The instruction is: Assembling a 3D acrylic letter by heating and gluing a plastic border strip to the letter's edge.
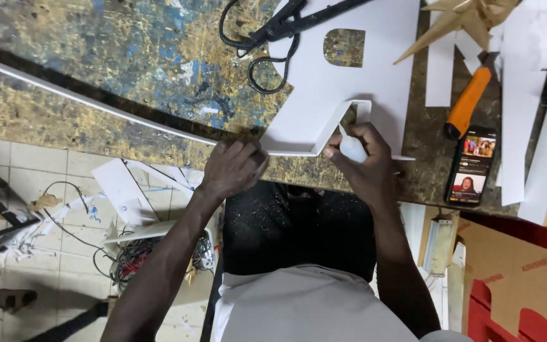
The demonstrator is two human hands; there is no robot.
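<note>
phone [471, 168] lies right of white board [343, 82].

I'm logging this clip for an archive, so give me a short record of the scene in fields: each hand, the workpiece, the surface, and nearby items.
left hand: left hand presses on the long white strip at the table edge
right hand: right hand grips a small white bottle, its tip at the white board
workpiece: white board with a small arched cut-out
surface: paint-stained worktable
nearby: orange knife, phone with lit screen, black tool with cable
</note>
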